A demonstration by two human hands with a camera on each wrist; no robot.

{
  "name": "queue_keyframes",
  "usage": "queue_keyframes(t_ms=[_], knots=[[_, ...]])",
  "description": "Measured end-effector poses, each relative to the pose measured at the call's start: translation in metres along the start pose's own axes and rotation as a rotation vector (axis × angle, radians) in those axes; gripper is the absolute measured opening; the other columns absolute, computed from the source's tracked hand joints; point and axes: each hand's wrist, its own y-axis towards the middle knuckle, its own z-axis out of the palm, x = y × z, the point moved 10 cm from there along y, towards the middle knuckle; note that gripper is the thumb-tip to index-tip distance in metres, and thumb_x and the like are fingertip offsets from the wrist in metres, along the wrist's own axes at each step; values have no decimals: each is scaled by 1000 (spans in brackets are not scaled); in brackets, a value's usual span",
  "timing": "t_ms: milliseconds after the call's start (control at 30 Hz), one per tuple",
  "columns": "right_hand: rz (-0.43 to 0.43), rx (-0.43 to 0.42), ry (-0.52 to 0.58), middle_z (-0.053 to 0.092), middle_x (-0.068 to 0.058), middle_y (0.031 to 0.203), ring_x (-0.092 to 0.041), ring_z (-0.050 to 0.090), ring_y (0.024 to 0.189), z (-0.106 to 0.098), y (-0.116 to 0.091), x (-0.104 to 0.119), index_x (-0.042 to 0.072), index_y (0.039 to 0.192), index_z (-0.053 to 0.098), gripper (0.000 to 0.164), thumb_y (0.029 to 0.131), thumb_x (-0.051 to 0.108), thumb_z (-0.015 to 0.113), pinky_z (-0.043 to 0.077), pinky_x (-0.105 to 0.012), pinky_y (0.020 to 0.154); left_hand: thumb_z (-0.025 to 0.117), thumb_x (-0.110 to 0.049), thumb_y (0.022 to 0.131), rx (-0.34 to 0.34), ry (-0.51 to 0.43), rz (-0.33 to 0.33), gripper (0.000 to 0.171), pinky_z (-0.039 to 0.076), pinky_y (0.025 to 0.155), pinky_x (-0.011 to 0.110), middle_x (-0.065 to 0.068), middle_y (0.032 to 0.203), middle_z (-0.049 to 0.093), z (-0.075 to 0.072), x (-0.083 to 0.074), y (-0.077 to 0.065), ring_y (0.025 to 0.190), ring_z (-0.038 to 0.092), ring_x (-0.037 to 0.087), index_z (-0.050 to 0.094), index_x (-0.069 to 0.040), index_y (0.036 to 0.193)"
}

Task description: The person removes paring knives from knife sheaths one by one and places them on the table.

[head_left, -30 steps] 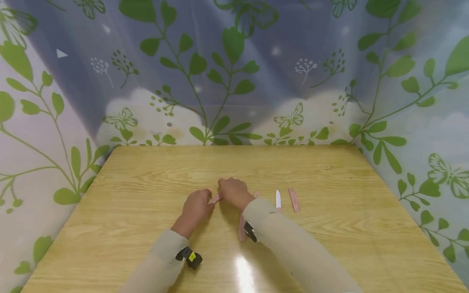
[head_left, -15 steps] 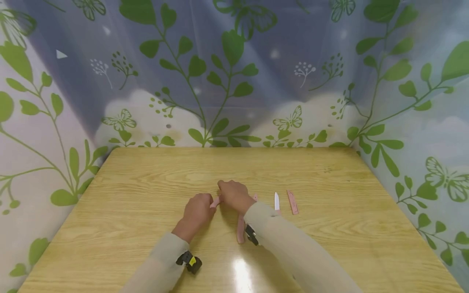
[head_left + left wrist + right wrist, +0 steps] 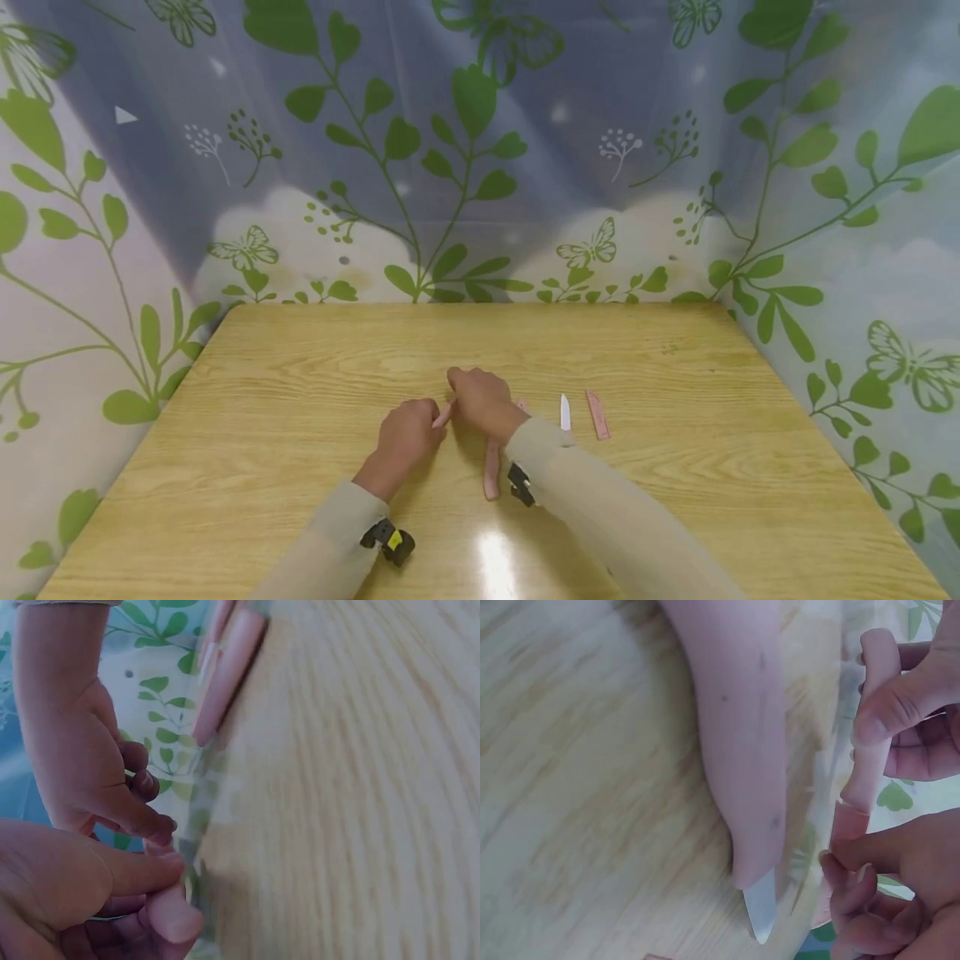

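Observation:
Pinched between thumb and fingers of my left hand is the pink handle of a knife. My right hand pinches the pink sheath at the handle's other end, with its blade hidden inside. The two hands are close together over the middle of the table, and in the right wrist view the sheath meets the handle. Under my right wrist lies a second knife, its pink handle toward me; its pale blade shows in the right wrist view.
On the wooden table, right of my right hand, lie another knife with a white blade and a flat pink sheath. A pink piece peeks out beside my right wrist. Leaf-patterned curtains surround the table.
Both hands keep their hold on the handle and sheath and have hardly moved. My right forearm has shifted a little to the right, and the head view has tilted slightly.

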Motion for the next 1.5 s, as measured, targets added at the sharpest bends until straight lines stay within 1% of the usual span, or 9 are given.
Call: queue_keyframes(t_ms=[167, 333, 400, 467, 633, 800, 1067, 1333, 1500], knots=[[6, -112, 65, 70, -11, 93, -27, 65, 78, -12, 0, -5, 10, 117, 54, 29, 89, 4, 60, 54, -40, 58, 72, -14, 82, -52, -125, -5, 13, 44, 51, 31, 4, 67, 61, -6, 2, 1, 57, 50, 16, 65, -3, 80], [43, -182, 198, 64, -7, 70, -15, 50, 48, -25, -2, -16, 8, 123, 50, 32, 93, 9, 58, 39, -26, 39, 69, -16, 85, -53, -256, -49, 17, 48, 54, 30, 7, 73, 67, -4, 10, 3, 60, 56, 15, 65, 0, 90], [64, -211, 257, 60, -5, 63, -11, 42, 42, -29, -3, -21, 8, 125, 48, 35, 93, 13, 60, 31, -23, 37, 68, -16, 87, -43, -323, -73, 19, 51, 57, 31, 9, 79, 69, -2, 13, 4, 63, 59, 15, 65, 1, 95], [87, -232, 318, 62, -5, 63, -10, 43, 41, -33, -4, -26, 6, 127, 47, 40, 91, 16, 64, 31, -22, 38, 67, -16, 88, -33, -384, -98, 21, 53, 60, 32, 11, 85, 70, -1, 15, 4, 68, 62, 16, 64, 1, 99], [125, -240, 462, 73, -10, 91, -17, 65, 67, -32, -6, -37, 4, 126, 49, 41, 92, 20, 64, 51, -30, 57, 65, -12, 90, 36, -608, -133, 29, 56, 63, 33, 20, 96, 71, 6, 12, 3, 75, 68, 24, 59, 6, 111], [142, -216, 579, 71, -16, 104, -23, 68, 83, -30, -8, -43, 2, 130, 48, 45, 92, 23, 63, 57, -37, 69, 64, -6, 90, 85, -830, -146, 30, 56, 59, 27, 28, 99, 69, 12, 6, 1, 78, 70, 33, 55, 11, 114], [191, -176, 735, 70, -18, 107, -25, 67, 89, -26, -9, -50, -1, 129, 51, 44, 93, 21, 62, 57, -37, 71, 59, -6, 94, 175, -957, -132, 34, 58, 64, 30, 32, 110, 65, 20, -7, -3, 84, 69, 35, 53, 12, 121], [277, -124, 1200, 64, -24, 118, -31, 64, 101, -16, -11, -56, -7, 125, 54, 37, 92, 9, 59, 53, -40, 88, 56, -10, 96, 249, -1022, -130, 37, 57, 67, 28, 31, 115, 62, 26, -13, -7, 92, 67, 33, 51, 13, 124], [288, -66, 1387, 61, -25, 123, -31, 63, 104, -9, -11, -54, -9, 126, 52, 35, 94, 6, 56, 50, -42, 93, 56, -8, 96, 281, -1057, -113, 36, 56, 67, 25, 31, 117, 62, 31, -15, -8, 94, 67, 31, 51, 13, 124]])
